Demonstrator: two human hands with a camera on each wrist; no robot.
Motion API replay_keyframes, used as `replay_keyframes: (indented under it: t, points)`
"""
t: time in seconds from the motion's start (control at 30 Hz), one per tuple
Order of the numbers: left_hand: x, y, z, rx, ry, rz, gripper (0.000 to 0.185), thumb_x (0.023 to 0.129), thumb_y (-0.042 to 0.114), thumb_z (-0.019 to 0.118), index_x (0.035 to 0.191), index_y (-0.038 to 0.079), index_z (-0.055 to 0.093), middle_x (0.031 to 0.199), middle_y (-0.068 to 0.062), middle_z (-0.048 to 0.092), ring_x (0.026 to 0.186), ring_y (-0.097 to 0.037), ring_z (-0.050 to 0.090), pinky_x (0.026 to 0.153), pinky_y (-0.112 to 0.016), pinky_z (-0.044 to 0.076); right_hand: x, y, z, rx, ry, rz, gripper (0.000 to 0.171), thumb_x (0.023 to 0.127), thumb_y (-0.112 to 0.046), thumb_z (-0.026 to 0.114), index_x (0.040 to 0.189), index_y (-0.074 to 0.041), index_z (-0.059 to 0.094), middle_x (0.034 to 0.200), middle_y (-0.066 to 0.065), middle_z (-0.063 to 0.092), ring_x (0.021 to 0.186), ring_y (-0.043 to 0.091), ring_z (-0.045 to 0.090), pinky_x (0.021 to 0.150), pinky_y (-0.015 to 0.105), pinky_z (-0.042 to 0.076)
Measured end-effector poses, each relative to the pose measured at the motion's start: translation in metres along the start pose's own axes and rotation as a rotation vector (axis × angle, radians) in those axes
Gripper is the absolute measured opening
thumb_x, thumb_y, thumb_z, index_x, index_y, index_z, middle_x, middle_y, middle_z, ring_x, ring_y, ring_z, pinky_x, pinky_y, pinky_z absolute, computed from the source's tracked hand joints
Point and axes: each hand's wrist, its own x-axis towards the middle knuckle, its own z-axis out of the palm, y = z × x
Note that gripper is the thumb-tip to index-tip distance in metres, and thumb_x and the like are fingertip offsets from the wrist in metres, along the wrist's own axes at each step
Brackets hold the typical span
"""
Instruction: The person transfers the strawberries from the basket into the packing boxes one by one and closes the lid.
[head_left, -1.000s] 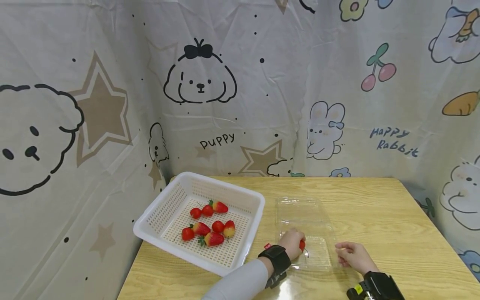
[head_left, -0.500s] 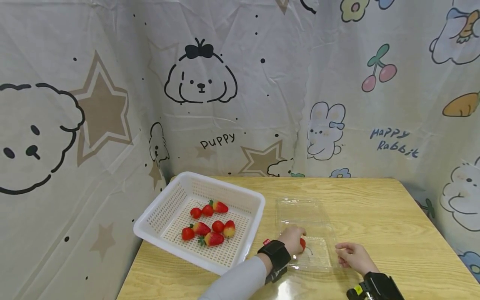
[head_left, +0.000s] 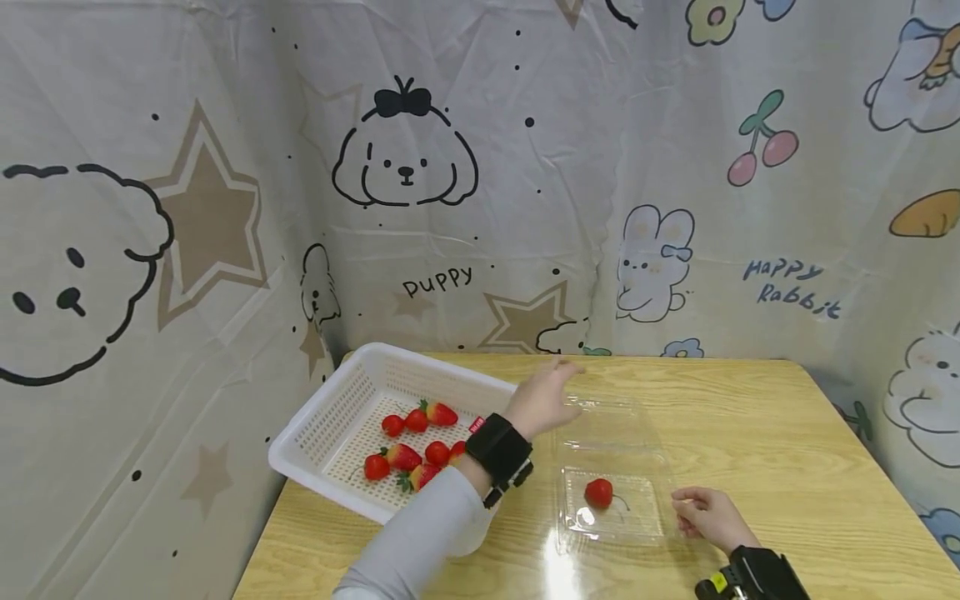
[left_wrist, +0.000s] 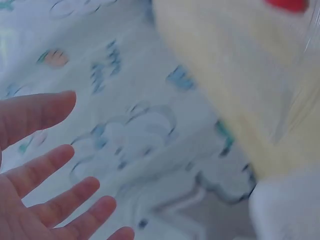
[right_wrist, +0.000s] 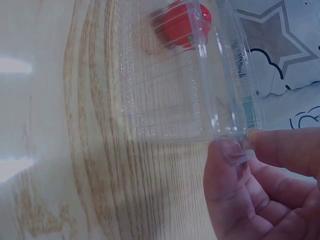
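Observation:
My left hand [head_left: 542, 402] hovers with spread fingers over the right rim of a white perforated plastic basket [head_left: 315, 477]; in the left wrist view its fingers [left_wrist: 55, 160] hold nothing. A clear plastic clamshell box [head_left: 637, 525] lies lidded side back on the table. Inside its near half rests one red round fruit with a thin stem, cherry-like [head_left: 599, 493]. At the box's right edge, my right hand [head_left: 716, 518] pinches the clear rim between thumb and finger, as the right wrist view shows [right_wrist: 270, 185].
Several strawberries [head_left: 402, 457] and round red fruits [head_left: 376, 467] lie in the basket, partly hidden by the left forearm. The wooden table [head_left: 787, 433] meets a printed curtain [head_left: 540, 208] at its back and sides.
My left hand has let go of the round red fruit in the box and moved up and left toward the basket. The right hand stays at the box edge.

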Motion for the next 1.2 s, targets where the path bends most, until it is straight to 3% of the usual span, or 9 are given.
replay_keyframes:
  t: [0.1, 0.2, 0.4, 0.57, 0.77, 0.97, 1.2]
  points:
    - [0.001, -0.012, -0.023, 0.003, 0.090, 0.034, 0.050, 0.077, 0.016, 0.070, 0.124, 0.013, 0.054, 0.127, -0.009, 0.049, 0.112, -0.026, 0.050, 0.086, -0.035, 0.046, 0.000, 0.000, 0.000, -0.007, -0.001, 0.003, 0.027, 0.089, -0.001, 0.051, 0.109, 0.018, 0.051, 0.073, 0.009, 0.058, 0.063, 0.015, 0.056, 0.058, 0.031, 0.052]
    - [0.001, -0.029, -0.039, 0.014, 0.154, 0.026, 0.046, 0.077, 0.014, 0.070, 0.121, 0.010, 0.057, 0.122, -0.009, 0.051, 0.111, -0.026, 0.049, 0.089, -0.037, 0.044, 0.000, -0.001, 0.000, -0.006, -0.001, 0.001, 0.028, 0.089, -0.001, 0.051, 0.109, 0.018, 0.050, 0.073, 0.009, 0.058, 0.063, 0.015, 0.056, 0.057, 0.031, 0.052]
    - [-0.005, -0.077, -0.045, 0.026, 0.180, -0.076, 0.038, 0.077, 0.009, 0.068, 0.115, 0.008, 0.061, 0.115, -0.011, 0.054, 0.107, -0.028, 0.051, 0.083, -0.037, 0.047, 0.000, -0.002, -0.001, -0.010, -0.002, -0.013, 0.028, 0.089, -0.001, 0.051, 0.109, 0.018, 0.051, 0.072, 0.008, 0.058, 0.062, 0.015, 0.055, 0.057, 0.030, 0.052]
    - [-0.019, -0.112, -0.032, 0.055, 0.095, -0.182, 0.030, 0.077, 0.006, 0.063, 0.107, 0.003, 0.064, 0.113, -0.015, 0.056, 0.104, -0.031, 0.054, 0.084, -0.039, 0.046, -0.002, -0.003, -0.001, -0.021, -0.004, -0.003, 0.027, 0.089, -0.002, 0.050, 0.108, 0.017, 0.051, 0.072, 0.009, 0.057, 0.062, 0.015, 0.055, 0.056, 0.029, 0.051]
    - [-0.038, -0.139, -0.002, 0.104, -0.068, -0.171, 0.028, 0.070, -0.001, 0.063, 0.098, -0.002, 0.065, 0.099, -0.015, 0.061, 0.088, -0.026, 0.056, 0.077, -0.035, 0.047, -0.003, -0.004, -0.001, -0.005, -0.002, -0.007, 0.027, 0.089, -0.001, 0.050, 0.108, 0.018, 0.051, 0.071, 0.009, 0.057, 0.062, 0.015, 0.055, 0.056, 0.029, 0.051]
    - [-0.053, -0.151, 0.021, 0.009, -0.236, -0.228, 0.036, 0.059, -0.003, 0.072, 0.094, -0.003, 0.063, 0.091, -0.014, 0.062, 0.075, -0.021, 0.052, 0.063, -0.031, 0.045, -0.002, -0.003, -0.001, -0.003, 0.004, -0.012, 0.027, 0.088, -0.001, 0.051, 0.107, 0.018, 0.051, 0.071, 0.008, 0.057, 0.062, 0.015, 0.056, 0.056, 0.030, 0.052]
    - [-0.058, -0.158, 0.039, 0.028, -0.271, -0.210, 0.029, 0.058, -0.009, 0.069, 0.085, -0.003, 0.064, 0.073, -0.008, 0.058, 0.065, -0.017, 0.048, 0.056, -0.025, 0.040, -0.003, -0.003, -0.001, 0.001, 0.000, -0.008, 0.027, 0.088, -0.001, 0.050, 0.107, 0.018, 0.051, 0.071, 0.008, 0.057, 0.062, 0.016, 0.056, 0.057, 0.031, 0.052]
